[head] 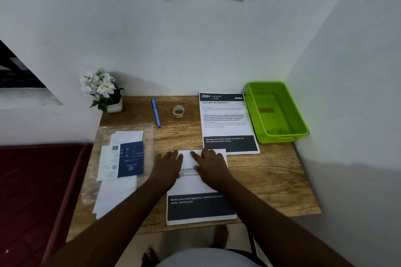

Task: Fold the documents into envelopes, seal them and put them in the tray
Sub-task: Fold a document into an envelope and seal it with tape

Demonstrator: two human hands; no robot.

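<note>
A printed document (195, 188) lies at the front middle of the wooden desk, its top part folded down over itself. My left hand (168, 166) and my right hand (211, 163) lie flat on the folded flap, fingers spread and pressing it. A second printed sheet (227, 121) headed "2684" lies flat behind, to the right. A green plastic tray (301, 123) stands at the right back corner with nothing visible inside. White envelopes (117, 193) lie in a clear plastic pack at the left, under a blue label card.
A blue pen (156, 112) and a small roll of tape (178, 111) lie at the back middle of the desk (271, 180). A pot of white flowers (104, 93) stands at the back left corner. Walls close the back and right; a dark red surface lies left.
</note>
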